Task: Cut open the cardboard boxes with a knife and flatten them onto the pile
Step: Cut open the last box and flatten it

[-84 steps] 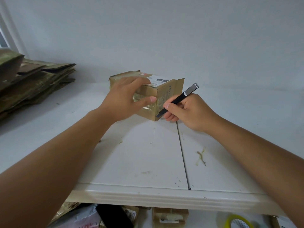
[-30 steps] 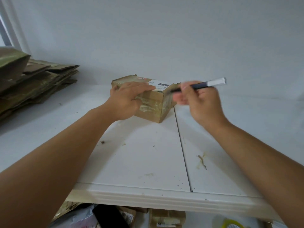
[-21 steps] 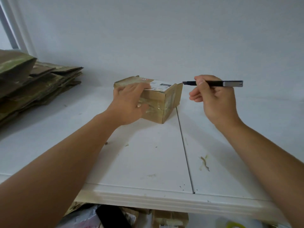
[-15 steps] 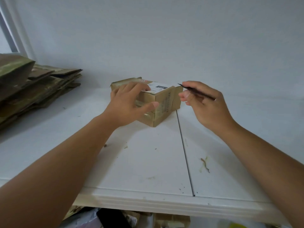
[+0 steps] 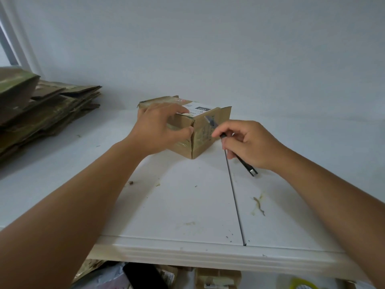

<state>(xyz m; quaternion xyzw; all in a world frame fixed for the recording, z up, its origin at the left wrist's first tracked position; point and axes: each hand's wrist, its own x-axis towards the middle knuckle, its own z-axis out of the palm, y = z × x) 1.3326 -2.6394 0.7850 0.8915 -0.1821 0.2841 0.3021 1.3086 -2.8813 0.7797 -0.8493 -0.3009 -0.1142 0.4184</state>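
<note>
A small taped cardboard box [image 5: 203,130] with a white label on top stands on the white table [image 5: 187,205]. My left hand [image 5: 160,128] grips the box over its left top edge, thumb on the near face. My right hand [image 5: 248,142] holds a slim black knife [image 5: 249,166]; its blade tip lies against the box's right face near the top edge. The knife's butt sticks out below my palm. A pile of flattened cardboard [image 5: 41,109] lies at the far left of the table.
A wall rises right behind the box. A seam [image 5: 234,195] runs down the tabletop, with small scraps of tape and debris [image 5: 258,205] near it. Under the table's front edge lie more boxes [image 5: 217,278] and a yellow roll of tape [image 5: 302,284].
My right hand turned the knife over, swung it from held level in the air down to the box's right face, blade tip now at the top edge. My left hand stayed on the box.
</note>
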